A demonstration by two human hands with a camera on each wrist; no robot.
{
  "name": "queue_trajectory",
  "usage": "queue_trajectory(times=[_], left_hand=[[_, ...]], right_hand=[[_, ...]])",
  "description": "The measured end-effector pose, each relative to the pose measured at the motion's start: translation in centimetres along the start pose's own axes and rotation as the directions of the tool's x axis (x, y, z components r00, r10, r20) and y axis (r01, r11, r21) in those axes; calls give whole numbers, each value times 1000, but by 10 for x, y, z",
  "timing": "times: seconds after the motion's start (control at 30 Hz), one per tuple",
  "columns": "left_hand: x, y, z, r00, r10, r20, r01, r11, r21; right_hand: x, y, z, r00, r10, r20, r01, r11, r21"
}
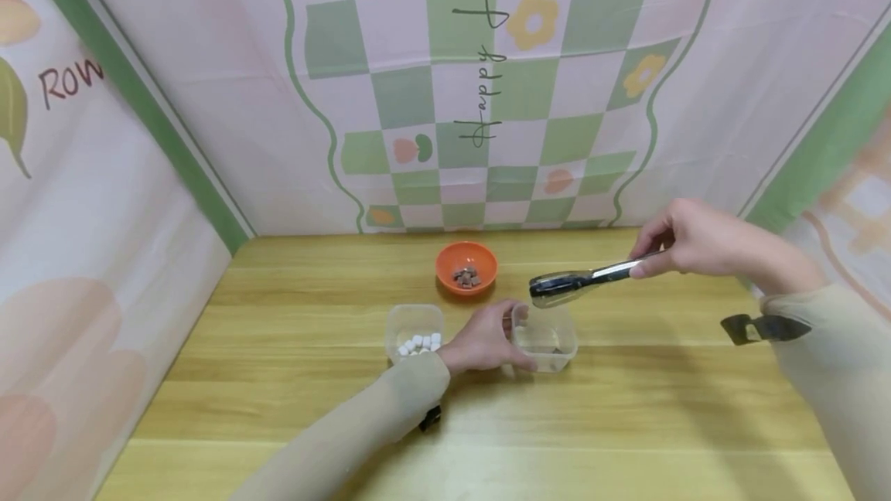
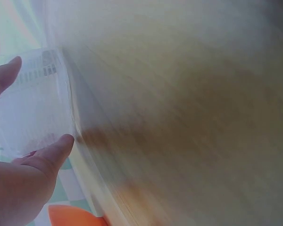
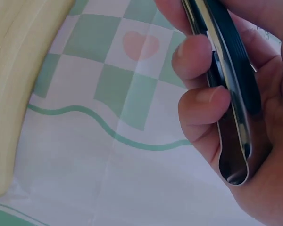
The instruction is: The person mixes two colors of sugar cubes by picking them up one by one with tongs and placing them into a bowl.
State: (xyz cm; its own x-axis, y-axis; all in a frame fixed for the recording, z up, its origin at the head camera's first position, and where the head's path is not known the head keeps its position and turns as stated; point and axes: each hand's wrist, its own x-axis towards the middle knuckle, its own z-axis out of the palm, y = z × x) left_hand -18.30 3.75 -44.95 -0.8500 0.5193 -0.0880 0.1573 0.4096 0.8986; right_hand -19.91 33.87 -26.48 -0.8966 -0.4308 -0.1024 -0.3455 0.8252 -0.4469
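Note:
My right hand [image 1: 696, 242] grips a pair of tongs [image 1: 612, 271], metal with dark parts. Their dark tips hang above the back of a clear plastic container [image 1: 550, 364]. Curled fingers wrap the tongs' handles [image 3: 240, 94] in the right wrist view. My left hand [image 1: 483, 339] holds that container between thumb and fingers at its left side. A small dark piece [image 1: 557, 352] shows low inside it. In the left wrist view, the thumb and fingers lie against the container's wall [image 2: 33, 101].
An orange bowl [image 1: 443, 269] with several brown pieces [image 1: 466, 277] stands behind my left hand. Left of that hand is another clear container [image 1: 414, 315] with several white cubes [image 1: 421, 342], partly behind my sleeve. Printed cloth [image 1: 473, 83] hangs along the wooden table's [image 1: 313, 277] back edge.

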Motion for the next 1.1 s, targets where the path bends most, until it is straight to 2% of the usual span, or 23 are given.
queue_trajectory(times=[0.2,0.43,0.9,1.1], left_hand=[[0,-1,-1,1000,-8,-4,8,999,33],[-1,-1,-1,1000,-3,6,3,1000,12],[0,-2,-2,1000,8,11,-8,1000,12],[2,-3,-2,1000,19,7,-19,1000,7]], right_hand=[[12,-3,3,999,-6,-48,7,1000,8],[38,-7,7,997,-23,-70,26,999,36],[87,-30,32,992,-98,-79,95,995,-44],[102,-40,44,990,-97,-100,86,990,-111]])
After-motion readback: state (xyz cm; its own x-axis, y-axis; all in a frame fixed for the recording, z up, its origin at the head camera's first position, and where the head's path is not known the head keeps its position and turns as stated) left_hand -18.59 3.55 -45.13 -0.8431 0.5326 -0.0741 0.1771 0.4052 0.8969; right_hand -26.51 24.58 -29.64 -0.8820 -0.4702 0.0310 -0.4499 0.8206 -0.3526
